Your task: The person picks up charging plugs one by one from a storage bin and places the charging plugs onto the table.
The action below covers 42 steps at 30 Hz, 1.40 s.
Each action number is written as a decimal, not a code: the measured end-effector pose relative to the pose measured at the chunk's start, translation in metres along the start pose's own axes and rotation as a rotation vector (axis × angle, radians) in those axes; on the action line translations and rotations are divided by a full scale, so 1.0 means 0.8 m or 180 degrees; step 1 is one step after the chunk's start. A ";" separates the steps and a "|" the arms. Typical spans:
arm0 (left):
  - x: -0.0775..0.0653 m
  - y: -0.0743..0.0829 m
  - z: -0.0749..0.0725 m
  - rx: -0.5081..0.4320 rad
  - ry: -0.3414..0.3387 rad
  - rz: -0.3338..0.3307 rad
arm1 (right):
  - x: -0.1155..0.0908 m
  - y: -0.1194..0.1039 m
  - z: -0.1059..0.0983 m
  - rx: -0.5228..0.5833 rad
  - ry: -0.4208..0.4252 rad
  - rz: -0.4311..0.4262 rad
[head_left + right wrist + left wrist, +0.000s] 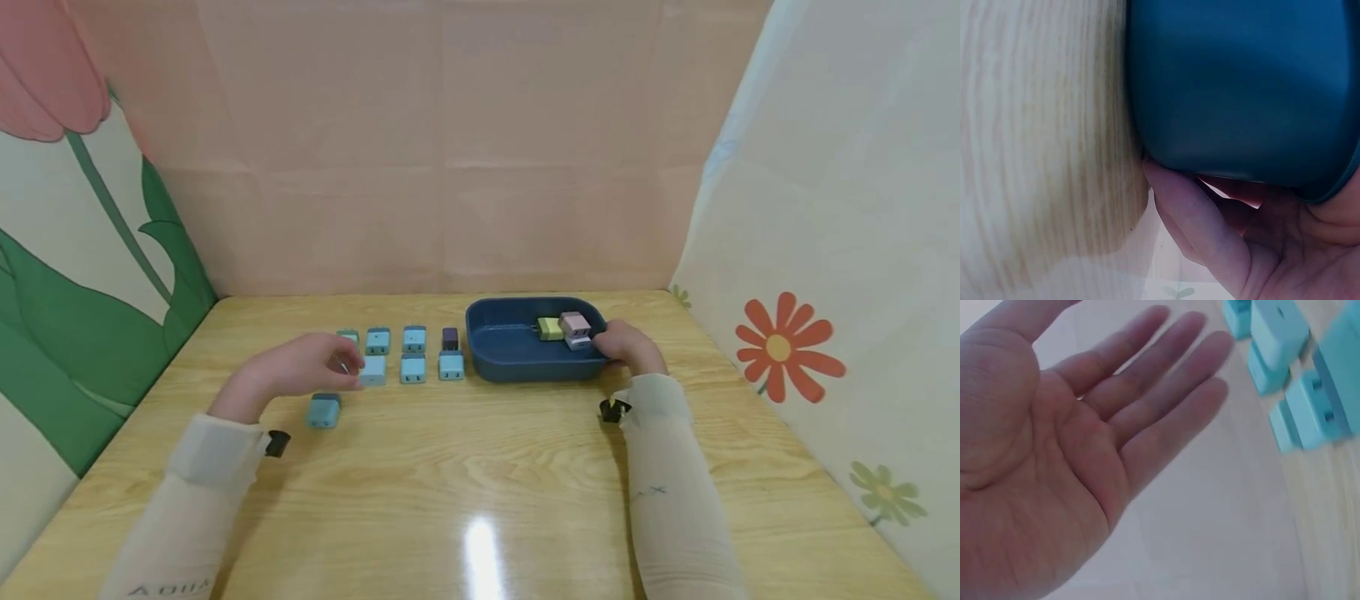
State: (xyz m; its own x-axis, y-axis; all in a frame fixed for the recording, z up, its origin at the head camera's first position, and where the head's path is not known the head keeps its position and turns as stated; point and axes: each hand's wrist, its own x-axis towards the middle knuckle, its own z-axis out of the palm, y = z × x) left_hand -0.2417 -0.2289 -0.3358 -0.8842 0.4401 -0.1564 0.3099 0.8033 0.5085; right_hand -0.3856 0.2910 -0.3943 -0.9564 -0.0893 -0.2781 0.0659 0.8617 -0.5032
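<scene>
My left hand [311, 367] is over the left part of the table, its fingertips next to a light blue USB charger [372, 371]. In the left wrist view the fingers are extended and the palm is bare, with several blue chargers [1313, 409] off to the right. Another light blue charger [324, 411] lies apart, nearer the front, below that hand. My right hand [628, 346] grips the right end of a dark blue basin [536, 369], its fingers against the outer wall [1241, 125]. Inside the basin lie a yellow charger [550, 328], a pink charger [575, 323] and a white charger [577, 342].
Several light blue chargers stand in two rows left of the basin, including one at the back [414, 338] and one in front [451, 365]. A dark purple charger [450, 338] is beside the basin. Patterned cloth walls [442, 167] enclose the wooden table [420, 492].
</scene>
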 end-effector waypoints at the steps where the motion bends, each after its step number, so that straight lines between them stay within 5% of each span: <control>1: 0.002 0.004 0.003 0.0009 0.0006 0.0055 | 0.001 -0.001 0.001 0.0015 -0.0012 -0.0006; 10: 0.046 0.064 0.026 0.0118 0.0156 0.0580 | 0.005 -0.001 0.003 0.0041 0.0022 0.0064; 21: 0.137 0.140 0.070 0.0467 0.0067 0.0914 | 0.003 0.002 0.003 0.0134 -0.0018 0.0077; 35: 0.249 0.189 0.134 0.0528 0.0367 0.0763 | 0.004 0.000 0.003 0.0167 -0.0060 0.0072; 42: 0.300 0.211 0.158 0.0341 0.0612 0.0396 | 0.005 -0.002 0.001 0.0028 -0.0001 0.0021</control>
State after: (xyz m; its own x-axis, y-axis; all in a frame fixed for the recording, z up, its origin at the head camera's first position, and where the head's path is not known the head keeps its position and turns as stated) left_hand -0.3572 0.0628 -0.3949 -0.8840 0.4620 0.0710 0.4467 0.7902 0.4196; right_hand -0.3896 0.2891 -0.3954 -0.9558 -0.0838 -0.2818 0.0747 0.8579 -0.5084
